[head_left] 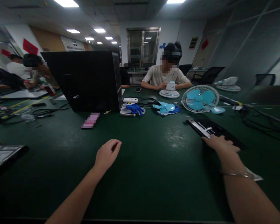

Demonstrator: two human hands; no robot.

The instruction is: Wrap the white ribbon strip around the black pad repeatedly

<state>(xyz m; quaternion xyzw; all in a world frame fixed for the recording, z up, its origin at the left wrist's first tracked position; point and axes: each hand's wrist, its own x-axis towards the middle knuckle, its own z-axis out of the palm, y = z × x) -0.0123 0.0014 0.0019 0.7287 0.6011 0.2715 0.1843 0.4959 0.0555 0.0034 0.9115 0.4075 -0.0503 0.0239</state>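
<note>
My left hand (107,152) rests above the green tabletop, fingers loosely curled towards the thumb, with nothing visible in it. To the right, my right hand (221,144) is on the near end of a flat black panel (221,129). Its thumb lies at the panel's left edge and the fingers reach over the top, closed on that end; the fingertips are partly hidden. A whitish strip with a small cross-piece runs along the panel's left side. Under my right wrist, a pale, flat packet (255,175) sticks out, mostly hidden by the arm.
Beyond my left hand stand a big black computer case (84,81), a pink phone-like slab (90,120) and keys (107,112). Blue gloves (134,109), light-blue fan blades (164,107) and a fan (200,99) line the middle. A co-worker (165,74) handles a fan base opposite. Cables (254,118) lie right.
</note>
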